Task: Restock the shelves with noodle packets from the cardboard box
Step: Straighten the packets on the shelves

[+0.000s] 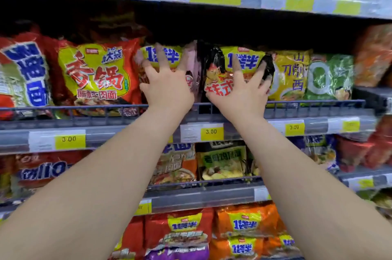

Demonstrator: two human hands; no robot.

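At frame centre, two noodle packets stand upright on the middle shelf (pixel 84 108), long axes vertical, fronts facing out: one pink packet (pixel 169 56) and one black packet (pixel 216 62). The left hand (pixel 167 90) and the right hand (pixel 241 94) each press one packet with fingers spread straight, gripping nothing.

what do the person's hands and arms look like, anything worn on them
The left hand and right hand have no gloves and no rings that can be made out. The left forearm and right forearm are uncovered, with no sleeve in view and no watch or bracelet at either wrist. The fingertips are blurred, so the nails cannot be judged.
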